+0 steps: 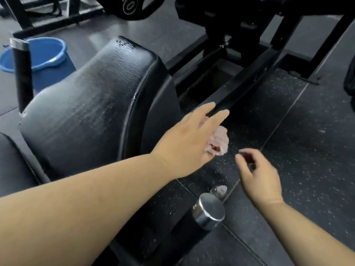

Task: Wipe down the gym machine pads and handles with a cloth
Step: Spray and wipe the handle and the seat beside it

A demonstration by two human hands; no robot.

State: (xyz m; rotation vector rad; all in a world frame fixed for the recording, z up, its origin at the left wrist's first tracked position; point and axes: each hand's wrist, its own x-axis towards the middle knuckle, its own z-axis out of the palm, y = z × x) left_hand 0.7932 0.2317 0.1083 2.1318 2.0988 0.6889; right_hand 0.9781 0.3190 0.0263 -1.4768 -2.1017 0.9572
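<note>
As the left grip [184, 139] stands: reached past the right edge of the pad [92, 96], fingers straight, thumb pinning the cloth [219, 143] under the palm.
Cloth: pink and white, bunched, hanging below that palm, off the pad, above the floor [307, 150].
Right grip [259, 177]: near the cloth but apart from it, fingers loosely curled, holding nothing.
Pad: black, curved, streaked pale across its face, scuffed at the far edge.
Near handle [209, 212]: chrome-capped, below both hands.
Left handle [19, 54]: chrome-capped, upright beside the pad.
Basin [48, 52]: blue, on the floor behind the left handle; contents cannot be told.
Floor: black speckled rubber tiles under the black machine frame [249, 79].
</note>
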